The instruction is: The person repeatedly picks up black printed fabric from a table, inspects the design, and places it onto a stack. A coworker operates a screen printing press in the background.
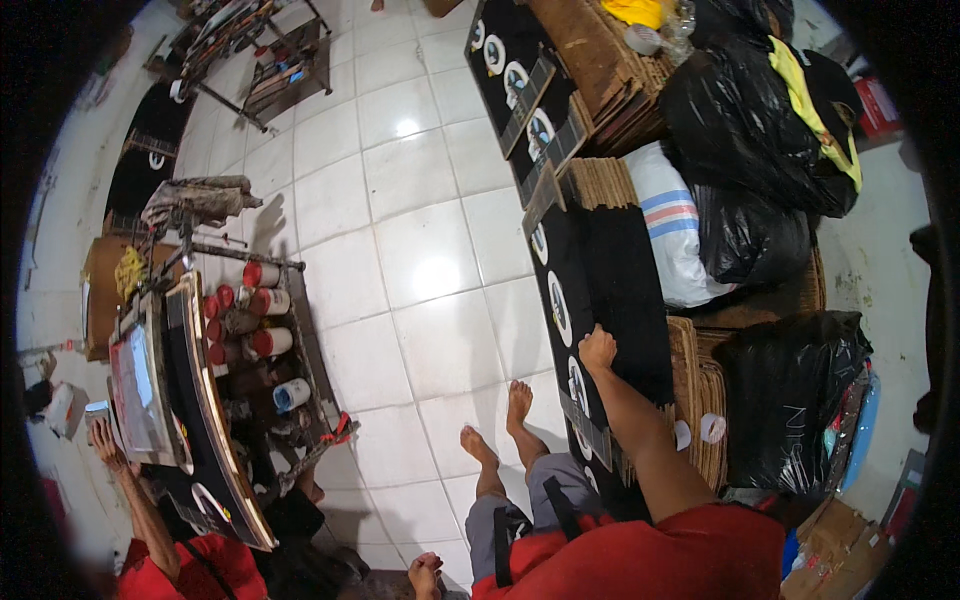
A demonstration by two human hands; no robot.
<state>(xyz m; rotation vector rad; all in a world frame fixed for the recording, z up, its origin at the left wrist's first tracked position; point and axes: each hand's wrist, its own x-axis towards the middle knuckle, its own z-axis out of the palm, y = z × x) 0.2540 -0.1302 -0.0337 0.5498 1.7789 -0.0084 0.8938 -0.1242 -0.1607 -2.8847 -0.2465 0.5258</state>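
Note:
My right hand [597,348] is closed on black printed fabric [630,300] lying along the boards to my right, with its fingers pinched at the cloth. White ring-shaped prints with coloured middles [556,305] run along its left side, and a clear slotted plate [590,440] rests across it below my hand. My left hand [425,572] hangs low at the bottom edge, fingers curled; whether anything is in it is too small to tell.
A co-worker's hand [105,440] is at a printing frame [140,380] on the left, beside a cart of paint tubs [270,340]. Board stacks [700,390] and black bags [790,400] line my right. Tiled floor [420,340] runs between.

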